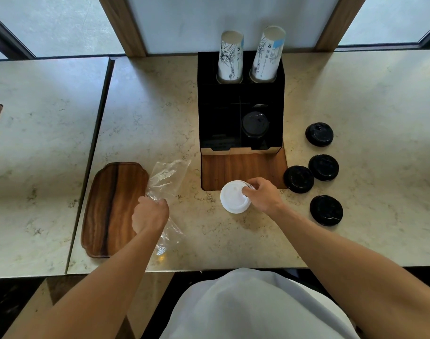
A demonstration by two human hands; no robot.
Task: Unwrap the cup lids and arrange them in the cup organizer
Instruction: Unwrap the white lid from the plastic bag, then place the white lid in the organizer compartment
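Note:
My right hand (262, 195) grips a white cup lid stack (234, 196) by its right rim, just in front of the black cup organizer (209, 113). My left hand (149, 214) is closed on a clear plastic wrapper (167, 174) that trails across the counter beside the wooden tray. A stack of black lids (255, 124) sits in the organizer's front right compartment. Several more black lids lie on the counter to the right, such as one black lid (319, 134) near the organizer and another black lid (326, 210) closest to me.
Two stacks of paper cups (230, 57) stand in the organizer's rear slots. A wooden tray (111, 209) lies at the left. A recessed wooden panel (243, 167) sits in the marble counter (148, 113) in front of the organizer. The counter's front edge is near my body.

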